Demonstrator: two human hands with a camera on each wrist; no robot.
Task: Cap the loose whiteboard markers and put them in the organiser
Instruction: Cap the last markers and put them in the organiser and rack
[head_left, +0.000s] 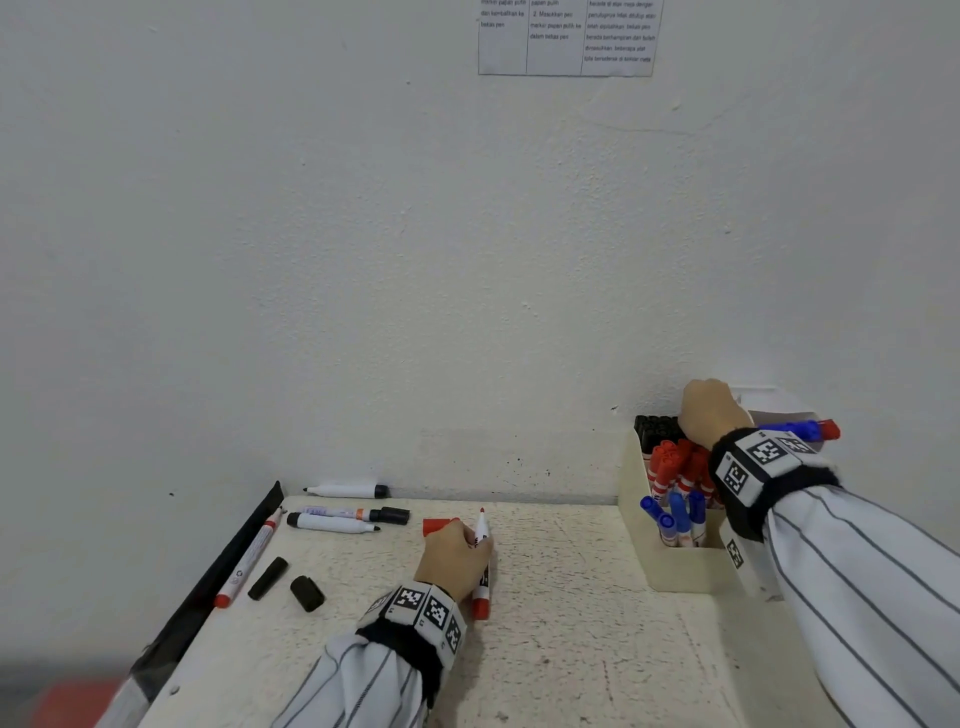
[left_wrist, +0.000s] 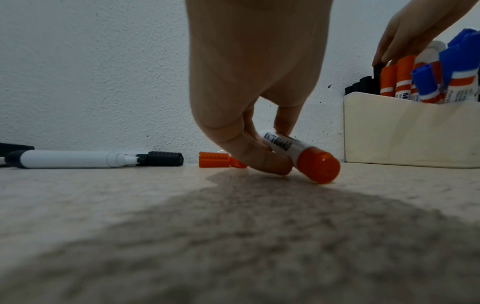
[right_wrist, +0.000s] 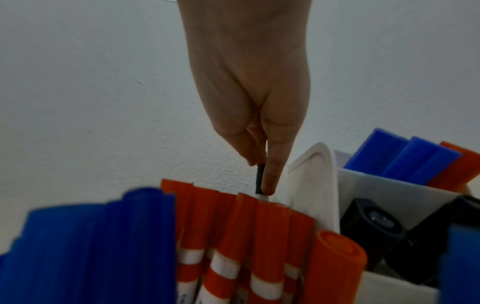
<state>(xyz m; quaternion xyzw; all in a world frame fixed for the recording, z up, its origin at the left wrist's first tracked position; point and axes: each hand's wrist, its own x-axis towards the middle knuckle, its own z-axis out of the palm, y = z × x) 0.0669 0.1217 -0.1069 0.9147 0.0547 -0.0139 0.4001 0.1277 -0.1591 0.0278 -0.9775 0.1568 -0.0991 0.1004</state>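
My left hand (head_left: 457, 556) pinches an uncapped red marker (head_left: 481, 540) at mid-table, felt tip pointing to the wall and red butt end (left_wrist: 318, 166) low over the tabletop. Its red cap (head_left: 436, 526) lies just left of that hand, also seen as the ribbed cap (left_wrist: 215, 162). My right hand (head_left: 711, 410) is over the back of the cream organiser (head_left: 675, 574). In the right wrist view, the right hand (right_wrist: 259, 174) pinches a black-capped marker (right_wrist: 259, 186) standing behind the red markers (right_wrist: 259, 226).
At the left lie two black markers (head_left: 337, 519), a third (head_left: 345, 490) by the wall, a slim red marker (head_left: 249, 558) and two loose black caps (head_left: 267, 578) (head_left: 307, 593). Blue markers (head_left: 675, 519) fill the organiser's front. A second container (head_left: 795, 428) stands behind my right wrist.
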